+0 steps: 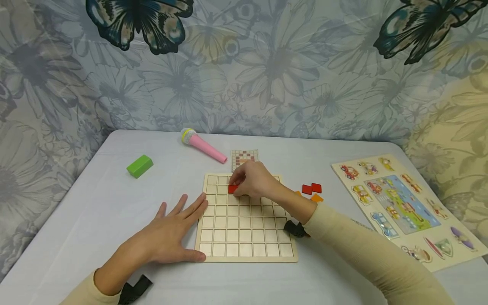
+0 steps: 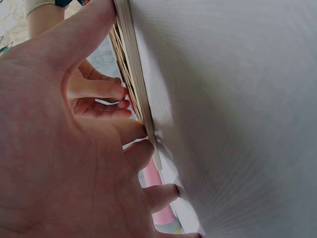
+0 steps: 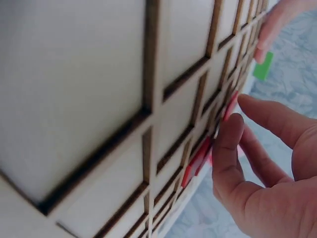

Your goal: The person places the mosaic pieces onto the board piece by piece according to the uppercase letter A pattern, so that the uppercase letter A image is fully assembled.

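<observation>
A wooden grid board lies flat on the white table. My left hand is spread beside it, fingers straight, thumb and forefinger touching its left edge. Over the board's far rows my right hand pinches a small square red tile between thumb and forefinger, at a cell near the upper left. In the right wrist view, more red tiles sit in the board close by; the hand hides them in the head view. A small pattern card stands behind the board, partly overlapped by the right hand.
Loose red tiles and orange tiles lie right of the board, near the right forearm. A pink toy microphone and a green block lie at the back left. A picture puzzle board lies on the right.
</observation>
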Motion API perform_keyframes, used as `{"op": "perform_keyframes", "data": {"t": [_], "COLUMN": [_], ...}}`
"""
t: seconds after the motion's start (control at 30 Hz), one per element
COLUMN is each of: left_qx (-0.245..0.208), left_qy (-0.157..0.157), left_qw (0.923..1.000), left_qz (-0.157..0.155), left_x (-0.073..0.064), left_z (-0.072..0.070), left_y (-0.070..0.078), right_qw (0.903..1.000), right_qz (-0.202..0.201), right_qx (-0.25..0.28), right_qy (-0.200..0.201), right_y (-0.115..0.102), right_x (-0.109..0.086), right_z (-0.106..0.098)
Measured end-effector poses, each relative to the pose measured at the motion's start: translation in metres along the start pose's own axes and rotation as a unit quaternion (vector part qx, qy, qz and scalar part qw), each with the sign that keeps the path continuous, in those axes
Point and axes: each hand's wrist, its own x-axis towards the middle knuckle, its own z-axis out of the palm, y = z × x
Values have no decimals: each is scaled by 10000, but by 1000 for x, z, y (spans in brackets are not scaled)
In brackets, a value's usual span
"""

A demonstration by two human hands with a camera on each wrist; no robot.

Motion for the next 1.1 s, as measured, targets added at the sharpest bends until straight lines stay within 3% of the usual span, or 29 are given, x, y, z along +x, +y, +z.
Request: {"op": "perform_keyframes", "data": {"t": [0.4, 0.73, 1.1], "left_qx": [-211, -485, -475], "left_qy": [-91, -159, -131], "left_qw": [9997, 9987, 9988], "left_qz": [-21, -37, -24], "left_x": [2, 0, 1], "left_z": [-4, -2, -1], "left_y": [-2, -2, -5], "right_qw": [9987, 9974, 9940], "right_qz": [107, 206, 501], "right_qx": [474, 662, 692], "right_qy": [-135, 213, 685], "right_y": [7, 25, 56], "right_x": [-19, -50, -76], "right_z": [-31, -53, -71]}}
